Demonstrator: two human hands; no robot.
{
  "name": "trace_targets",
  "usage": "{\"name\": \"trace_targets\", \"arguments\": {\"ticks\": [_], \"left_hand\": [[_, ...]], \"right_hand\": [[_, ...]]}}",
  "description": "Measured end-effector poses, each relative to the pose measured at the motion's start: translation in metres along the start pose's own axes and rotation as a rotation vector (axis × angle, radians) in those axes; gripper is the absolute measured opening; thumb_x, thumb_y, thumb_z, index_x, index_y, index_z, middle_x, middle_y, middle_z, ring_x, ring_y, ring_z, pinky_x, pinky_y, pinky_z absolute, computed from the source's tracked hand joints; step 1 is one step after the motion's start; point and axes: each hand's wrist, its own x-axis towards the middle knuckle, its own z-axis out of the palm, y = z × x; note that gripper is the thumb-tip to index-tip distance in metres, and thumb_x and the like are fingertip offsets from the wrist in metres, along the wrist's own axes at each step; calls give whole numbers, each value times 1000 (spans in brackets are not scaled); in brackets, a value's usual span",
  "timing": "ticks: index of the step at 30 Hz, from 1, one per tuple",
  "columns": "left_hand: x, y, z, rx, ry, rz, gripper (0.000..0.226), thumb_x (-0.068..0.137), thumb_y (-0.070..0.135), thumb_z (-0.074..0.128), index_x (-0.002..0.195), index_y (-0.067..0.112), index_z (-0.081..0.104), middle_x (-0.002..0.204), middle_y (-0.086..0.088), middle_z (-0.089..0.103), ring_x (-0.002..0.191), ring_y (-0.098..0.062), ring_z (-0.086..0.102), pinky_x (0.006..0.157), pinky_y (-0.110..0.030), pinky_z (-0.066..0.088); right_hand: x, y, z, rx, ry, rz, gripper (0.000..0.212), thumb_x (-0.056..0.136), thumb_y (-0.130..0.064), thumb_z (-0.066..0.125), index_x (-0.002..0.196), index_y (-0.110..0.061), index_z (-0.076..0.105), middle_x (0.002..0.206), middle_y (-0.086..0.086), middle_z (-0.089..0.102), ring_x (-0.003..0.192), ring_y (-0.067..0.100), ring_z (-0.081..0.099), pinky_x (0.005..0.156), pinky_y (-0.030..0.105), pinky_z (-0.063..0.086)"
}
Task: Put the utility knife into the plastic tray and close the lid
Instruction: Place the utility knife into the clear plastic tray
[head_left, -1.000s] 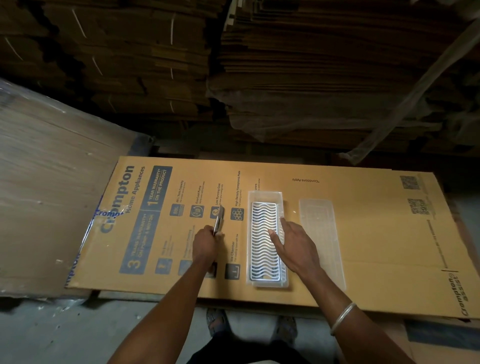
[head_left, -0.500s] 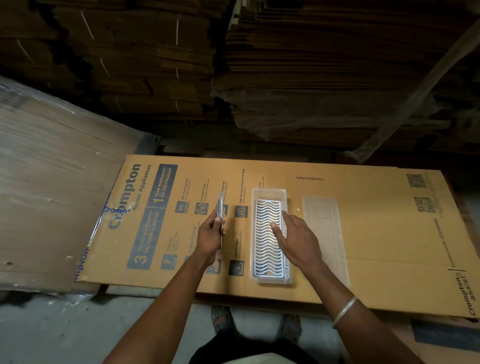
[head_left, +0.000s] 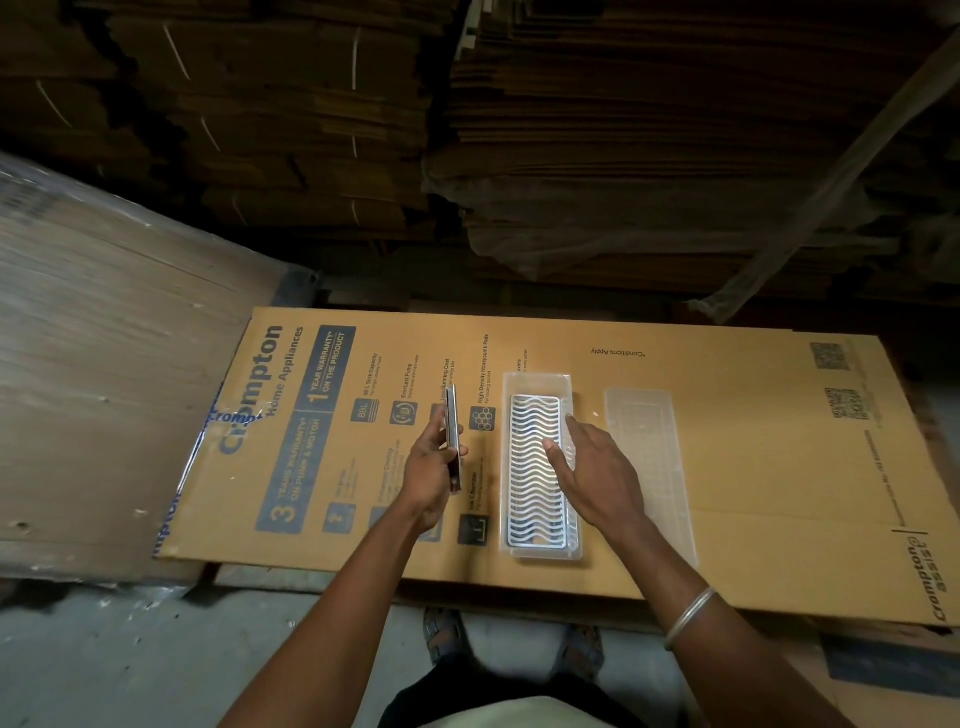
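Observation:
A slim metal utility knife (head_left: 452, 415) is held lengthwise in my left hand (head_left: 431, 467), raised above the flat cardboard, a little left of the tray. The clear plastic tray (head_left: 537, 382) lies open on the cardboard with a white wavy grid insert (head_left: 530, 467) inside it. My right hand (head_left: 597, 473) rests over the tray's right side, fingers spread and touching the insert and rim. The clear lid (head_left: 649, 441) lies flat on the cardboard just right of the tray, partly hidden by my right wrist.
The work surface is a flattened Crompton carton (head_left: 753, 467). Tall stacks of folded cardboard (head_left: 623, 130) stand behind it, and a plastic-wrapped bundle (head_left: 104, 364) slopes at the left. My sandalled feet (head_left: 447, 634) stand on the concrete floor below the front edge.
My left hand has lifted the knife off the cardboard and brought it a little toward the tray. My right hand has stayed on the tray.

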Motion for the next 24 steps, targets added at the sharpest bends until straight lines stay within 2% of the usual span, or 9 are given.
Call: {"name": "trace_targets", "arguments": {"ticks": [4,7,8,10,12,14,18,20,24], "left_hand": [[-2,0,19,-82,14,-38,52,105,7,39,150,33,45,83,-4,60,68,-16,52,52,-29,35],[-9,5,40,-53,71,27,25,108,16,39,128,18,55,86,-5,58,68,-16,52,57,-30,41],[-11,7,47,-13,72,57,20,108,18,39,115,12,57,85,-7,56,64,-16,50,56,-30,41],[-14,13,61,129,50,91,26,107,22,42,95,8,60,78,-7,58,58,-17,48,53,-29,39],[-12,17,74,317,57,110,27,103,21,51,84,13,67,77,-5,68,61,-15,57,56,-25,44],[-7,18,87,515,70,145,24,98,14,59,77,10,70,79,-9,74,63,-15,63,54,-23,47],[5,9,114,905,28,153,12,86,3,64,79,-5,71,80,-20,74,77,-32,74,63,-38,58],[6,1,123,1051,18,156,10,89,-1,59,90,-3,69,91,-20,74,86,-33,74,67,-36,55],[10,-11,131,1173,33,166,23,98,-1,47,109,0,67,111,-18,72,104,-31,72,82,-35,56]], "right_hand": [[-1,9,-2,-4,14,20,69,101,-59,31,152,-13,37,151,8,49,140,22,40,106,38,40],[-1,23,-3,10,22,56,73,99,-62,28,152,-12,38,151,10,48,141,24,40,108,41,40],[-1,29,-4,20,30,74,73,99,-62,28,152,-13,38,150,10,49,140,25,40,107,42,41],[-1,41,-7,45,65,122,71,99,-60,30,152,-14,39,148,11,51,137,26,43,105,43,43],[-1,52,-10,66,99,181,66,101,-55,35,151,-13,41,147,12,51,137,28,43,106,43,42],[-1,63,-13,74,117,227,64,101,-53,37,150,-12,43,147,12,51,137,28,43,107,43,40],[-2,80,-14,82,124,282,64,101,-53,35,148,-11,45,145,13,53,136,28,44,106,43,39],[-3,85,-14,88,120,297,64,101,-54,36,148,-10,45,145,13,54,135,29,45,105,43,40],[-5,92,-14,90,111,307,64,102,-54,36,148,-11,45,145,13,54,134,29,46,105,42,41]]}}
